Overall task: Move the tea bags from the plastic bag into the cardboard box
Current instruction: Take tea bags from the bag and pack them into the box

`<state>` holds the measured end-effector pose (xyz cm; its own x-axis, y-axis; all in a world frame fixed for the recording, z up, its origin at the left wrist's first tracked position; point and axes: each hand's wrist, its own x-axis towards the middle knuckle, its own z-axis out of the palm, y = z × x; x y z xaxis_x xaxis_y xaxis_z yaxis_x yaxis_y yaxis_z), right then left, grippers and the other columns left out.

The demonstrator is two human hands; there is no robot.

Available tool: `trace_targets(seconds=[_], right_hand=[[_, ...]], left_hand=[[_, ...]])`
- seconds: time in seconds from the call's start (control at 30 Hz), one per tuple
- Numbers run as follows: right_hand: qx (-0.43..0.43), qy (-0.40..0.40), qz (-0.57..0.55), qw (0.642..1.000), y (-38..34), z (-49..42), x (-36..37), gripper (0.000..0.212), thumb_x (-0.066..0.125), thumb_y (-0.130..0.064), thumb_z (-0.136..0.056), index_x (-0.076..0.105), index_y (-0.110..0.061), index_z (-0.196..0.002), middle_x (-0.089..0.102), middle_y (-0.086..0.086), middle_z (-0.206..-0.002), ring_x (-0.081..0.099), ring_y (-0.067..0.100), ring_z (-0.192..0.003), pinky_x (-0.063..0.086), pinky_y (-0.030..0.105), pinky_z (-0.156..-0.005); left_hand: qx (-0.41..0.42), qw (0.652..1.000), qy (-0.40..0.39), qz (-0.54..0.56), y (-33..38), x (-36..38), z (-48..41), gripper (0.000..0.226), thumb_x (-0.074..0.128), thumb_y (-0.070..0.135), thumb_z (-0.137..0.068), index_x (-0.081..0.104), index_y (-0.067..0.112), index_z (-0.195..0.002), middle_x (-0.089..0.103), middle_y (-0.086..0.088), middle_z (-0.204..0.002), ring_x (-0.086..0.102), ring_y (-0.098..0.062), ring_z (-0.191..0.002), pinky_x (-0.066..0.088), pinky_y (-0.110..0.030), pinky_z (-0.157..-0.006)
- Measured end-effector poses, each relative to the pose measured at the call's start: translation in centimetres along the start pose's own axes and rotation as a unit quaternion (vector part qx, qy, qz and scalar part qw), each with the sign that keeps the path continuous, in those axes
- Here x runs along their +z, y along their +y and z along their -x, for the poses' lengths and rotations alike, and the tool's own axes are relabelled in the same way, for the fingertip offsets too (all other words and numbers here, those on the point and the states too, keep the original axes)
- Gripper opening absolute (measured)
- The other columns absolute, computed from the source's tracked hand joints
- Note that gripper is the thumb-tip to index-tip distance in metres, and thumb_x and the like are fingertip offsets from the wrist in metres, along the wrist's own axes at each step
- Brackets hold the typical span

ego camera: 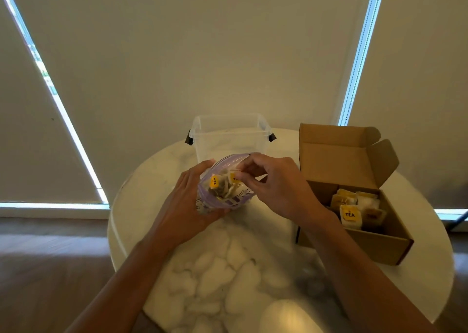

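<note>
Over table (228, 269), cradled limp plastic bag (229, 198) in left hand (187, 206); pinched light, probably tearable tea bag (235, 179) by tag with right hand (276, 188); cardboard box (374, 246) at three o'clock.

Home: marble table (202, 282), roller blinds (177, 53), wood floor (50, 269)

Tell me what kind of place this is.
Likely a home living or dining room, not a lab: a round marble table, drawn roller blinds with daylight at their edges, and a wood floor.
</note>
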<state>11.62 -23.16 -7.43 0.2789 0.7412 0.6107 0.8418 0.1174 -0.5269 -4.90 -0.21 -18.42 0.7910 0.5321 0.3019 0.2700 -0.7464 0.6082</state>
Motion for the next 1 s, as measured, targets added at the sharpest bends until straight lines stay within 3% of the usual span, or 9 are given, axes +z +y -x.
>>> trace_targets(seconds=[0.1, 0.17, 0.3, 0.43, 0.53, 0.67, 0.77, 0.87, 1.0], right_hand=[[-0.013, 0.002, 0.0, 1.0, 0.0, 0.0, 0.0, 0.016, 0.077, -0.027, -0.096, 0.078, -0.021, -0.111, 0.077, -0.013, -0.109, 0.072, -0.001, -0.099, 0.062, 0.022, -0.081], [-0.02, 0.009, -0.005, 1.0, -0.1, 0.0, -0.2, 0.018, 0.078, -0.026, -0.095, 0.08, -0.02, -0.112, 0.077, -0.011, -0.109, 0.071, 0.001, -0.099, 0.063, 0.024, -0.08], [-0.031, 0.027, -0.014, 0.999, -0.5, -0.1, -0.8, 0.017, 0.082, -0.033, -0.091, 0.083, -0.024, -0.105, 0.065, -0.009, -0.104, 0.068, 0.011, -0.084, 0.058, 0.026, -0.07], [-0.032, 0.026, -0.047, 0.998, -1.0, -0.3, -0.8, 0.017, 0.082, -0.035, -0.091, 0.082, -0.026, -0.105, 0.059, -0.007, -0.109, 0.064, 0.017, -0.089, 0.058, 0.032, -0.071], [-0.028, 0.036, -0.092, 0.995, -1.2, -0.3, -1.2, 0.014, 0.08, -0.03, -0.093, 0.081, -0.022, -0.105, 0.067, -0.01, -0.107, 0.067, 0.018, -0.093, 0.058, 0.028, -0.072], [0.012, 0.05, -0.158, 0.986, -1.2, -0.2, -1.7, 0.014, 0.074, -0.026, -0.099, 0.076, -0.018, -0.11, 0.077, -0.01, -0.099, 0.074, 0.016, -0.093, 0.061, 0.025, -0.074], [0.044, 0.052, -0.188, 0.98, -1.1, -0.3, -1.7, 0.015, 0.073, -0.025, -0.1, 0.074, -0.017, -0.113, 0.078, -0.005, -0.1, 0.076, 0.02, -0.09, 0.066, 0.035, -0.072], [0.052, 0.047, -0.178, 0.982, -1.0, -0.3, -1.8, 0.016, 0.073, -0.025, -0.1, 0.074, -0.017, -0.113, 0.077, -0.005, -0.1, 0.076, 0.02, -0.088, 0.066, 0.036, -0.072], [0.062, 0.029, -0.192, 0.979, -0.9, -0.1, -2.2, 0.015, 0.075, -0.024, -0.098, 0.074, -0.016, -0.111, 0.078, -0.003, -0.098, 0.077, 0.02, -0.087, 0.066, 0.038, -0.075]], left_hand=[[0.024, 0.999, 0.047, -0.012, 3.7, -1.4, 0.9, 0.087, 0.066, 0.091, -0.08, 0.073, 0.022, -0.132, 0.07, -0.004, -0.127, 0.068, -0.03, -0.12, 0.061, -0.053, -0.099], [0.062, 0.995, 0.07, -0.034, 5.7, -1.9, 1.7, 0.086, 0.066, 0.089, -0.082, 0.067, 0.026, -0.139, 0.065, 0.005, -0.138, 0.064, -0.021, -0.127, 0.059, -0.045, -0.104], [0.102, 0.987, 0.112, -0.048, 6.1, -1.9, 2.2, 0.094, 0.088, 0.074, -0.073, 0.054, 0.036, -0.152, 0.048, 0.031, -0.148, 0.048, 0.006, -0.137, 0.047, -0.014, -0.11], [0.075, 0.992, 0.1, -0.016, 5.8, -1.8, 2.3, 0.096, 0.068, 0.093, -0.075, 0.055, 0.038, -0.152, 0.056, 0.015, -0.15, 0.057, -0.014, -0.137, 0.054, -0.037, -0.109], [0.068, 0.992, 0.101, 0.034, 6.7, -2.1, 2.3, 0.073, 0.069, 0.091, -0.077, 0.061, 0.055, -0.14, 0.066, 0.012, -0.136, 0.064, -0.018, -0.128, 0.057, -0.046, -0.106], [0.082, 0.992, 0.092, 0.011, 7.1, -2.3, 1.9, 0.065, 0.081, 0.062, -0.091, 0.061, 0.035, -0.147, 0.066, 0.012, -0.14, 0.065, -0.016, -0.129, 0.058, -0.043, -0.106], [0.078, 0.992, 0.1, -0.004, 7.0, -2.3, 2.2, 0.082, 0.084, 0.07, -0.082, 0.056, 0.034, -0.15, 0.06, 0.007, -0.151, 0.06, -0.016, -0.135, 0.053, -0.043, -0.112], [0.062, 0.996, 0.059, 0.007, 7.2, -1.5, 2.1, 0.084, 0.093, 0.065, -0.074, 0.061, 0.036, -0.147, 0.066, 0.004, -0.145, 0.062, -0.017, -0.132, 0.05, -0.043, -0.116], [0.091, 0.993, 0.076, -0.021, 7.0, -1.7, 2.3, 0.091, 0.088, 0.085, -0.064, 0.06, 0.049, -0.143, 0.067, 0.023, -0.138, 0.064, -0.007, -0.129, 0.056, -0.032, -0.106]])
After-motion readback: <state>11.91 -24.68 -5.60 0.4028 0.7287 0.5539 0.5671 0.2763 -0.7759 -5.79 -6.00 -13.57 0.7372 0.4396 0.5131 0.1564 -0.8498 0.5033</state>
